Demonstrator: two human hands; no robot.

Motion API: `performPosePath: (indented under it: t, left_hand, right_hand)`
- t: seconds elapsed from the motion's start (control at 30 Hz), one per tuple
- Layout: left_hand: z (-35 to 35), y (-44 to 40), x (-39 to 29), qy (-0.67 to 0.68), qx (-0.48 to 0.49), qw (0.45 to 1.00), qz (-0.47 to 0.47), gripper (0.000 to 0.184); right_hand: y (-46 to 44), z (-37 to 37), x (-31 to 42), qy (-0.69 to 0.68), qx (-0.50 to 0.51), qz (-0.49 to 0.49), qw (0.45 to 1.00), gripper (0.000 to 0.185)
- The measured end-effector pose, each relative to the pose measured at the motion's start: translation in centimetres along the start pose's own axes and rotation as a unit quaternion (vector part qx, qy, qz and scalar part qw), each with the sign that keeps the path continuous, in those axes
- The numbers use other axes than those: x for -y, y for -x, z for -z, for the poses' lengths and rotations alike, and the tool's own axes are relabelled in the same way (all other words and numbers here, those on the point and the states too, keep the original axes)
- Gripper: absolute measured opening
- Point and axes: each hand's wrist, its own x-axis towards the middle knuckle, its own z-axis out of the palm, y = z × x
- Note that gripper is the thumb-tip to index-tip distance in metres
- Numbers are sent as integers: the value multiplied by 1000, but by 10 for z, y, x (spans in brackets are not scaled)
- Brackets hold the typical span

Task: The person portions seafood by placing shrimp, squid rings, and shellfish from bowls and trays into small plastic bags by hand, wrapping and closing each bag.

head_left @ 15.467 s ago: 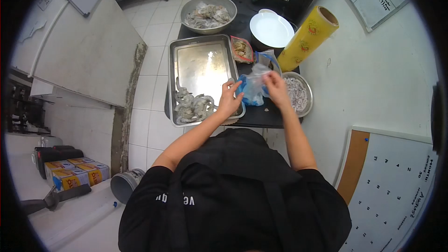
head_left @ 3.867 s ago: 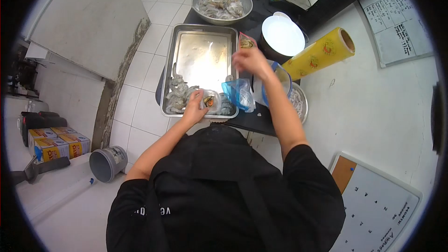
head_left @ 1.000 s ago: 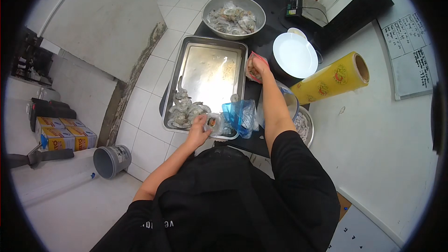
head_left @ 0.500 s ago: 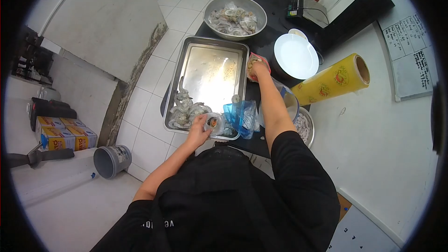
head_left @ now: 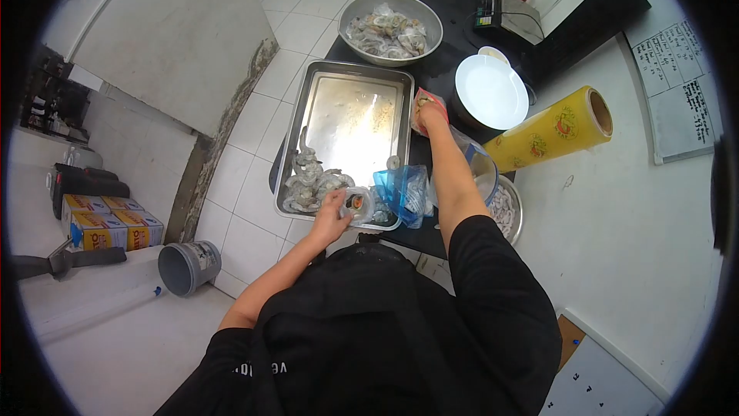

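My left hand (head_left: 332, 216) grips the rim of a small clear plastic container (head_left: 358, 207) at the tray's near edge; something dark and orange lies inside. Beside it, grey shrimp (head_left: 306, 180) are heaped in the near left corner of the metal tray (head_left: 350, 100). My right hand (head_left: 433, 113) reaches into a red-edged plastic bag (head_left: 424, 98) to the right of the tray, which holds pale pieces; its fingers are hidden there. A crumpled blue plastic bag (head_left: 402, 191) lies over the tray's near right corner.
Behind the tray stands a metal bowl (head_left: 350, 40) of bagged shrimp. To the right are a white oval dish (head_left: 490, 93), a big yellow roll of wrap (head_left: 550, 130), a clear tub (head_left: 483, 171) and a bowl of peeled shrimp (head_left: 504, 210). A scale (head_left: 508, 17) sits farther back.
The whole view has shifted slightly. My left hand still holds the clear container, and my right hand is still in the red-edged bag.
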Motion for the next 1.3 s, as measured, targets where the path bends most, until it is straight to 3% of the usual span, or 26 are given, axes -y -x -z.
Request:
performPosePath:
  t: [0.07, 0.17, 0.2, 0.23, 0.3, 0.43, 0.5, 0.57, 0.63, 0.67, 0.7, 0.77, 0.83, 0.9, 0.97, 1.0, 1.03, 1.07, 1.13, 1.2, 1.3]
  left_hand:
    - [3, 2, -1, -7, -7, 1000, -20, 62]
    - [6, 4, -1, -8, -12, 1000, -16, 62]
    - [6, 4, 1, -6, -13, 1000, -15, 62]
    - [5, 3, 3, -2, -15, 1000, -14, 62]
    - [6, 1, 0, 5, -19, 1000, -13, 62]
    - [10, -6, -6, 39, -11, 999, -6, 62]
    - [6, -8, 2, 39, -13, 999, -17, 62]
    - [1, -11, 13, 10, -40, 997, -67, 63]
    - [9, -9, -2, 46, -10, 999, -17, 63]
    - [9, -9, -1, 45, -17, 998, -31, 64]
    - [10, -10, -2, 44, -26, 998, -45, 64]
    - [13, -10, -3, 35, -11, 999, -18, 66]
    - [14, -7, -2, 72, -4, 997, -21, 67]
    - [17, -3, -3, 73, -12, 996, -41, 67]
    - [19, 0, -1, 83, -5, 996, -39, 68]
    - [19, 2, -2, 84, -1, 996, -41, 68]
    - [20, 4, -4, 79, -4, 996, -40, 66]
    - [21, 5, -5, 74, -8, 996, -39, 65]
    - [20, 6, -1, 70, -10, 997, -39, 64]
    - [18, 5, 5, 18, -60, 993, -100, 60]
    - [33, 7, -9, 48, -61, 995, -67, 54]
  right_hand:
    - [35, 13, 11, -119, -165, 36, 978, 28]
    - [42, 24, 14, -107, -162, 41, 980, 23]
    - [47, 27, 16, -36, -224, 110, 968, 20]
    - [52, 30, 17, -33, -224, 112, 967, 20]
    - [74, 43, 18, -142, -257, 49, 955, 24]
    - [101, 48, 9, -245, -259, 38, 934, 21]
    - [128, 58, 5, -481, -118, -7, 869, 21]
    - [178, 88, 18, -489, -85, -13, 868, 18]
    - [192, 83, 24, -666, 17, 38, 745, 16]
    - [203, 86, 27, -655, 89, 51, 748, 17]
    - [217, 84, 35, -655, 95, 51, 748, 17]
    - [248, 72, 62, -703, 185, 116, 677, 16]
    - [274, 57, 92, -685, 247, 109, 676, 14]
    - [267, 4, 109, -660, 246, 87, 704, 15]
    - [272, -21, 125, -604, 217, 95, 761, 27]
    - [272, -28, 128, -606, 214, 92, 761, 27]
    - [270, -33, 130, -534, 202, 112, 813, 33]
    - [271, -30, 132, -458, 189, 132, 858, 39]
    - [274, -23, 129, -439, 189, 130, 869, 42]
    - [279, -15, 127, -419, 191, 128, 878, 44]
    - [281, -2, 123, -325, 133, 171, 921, 41]
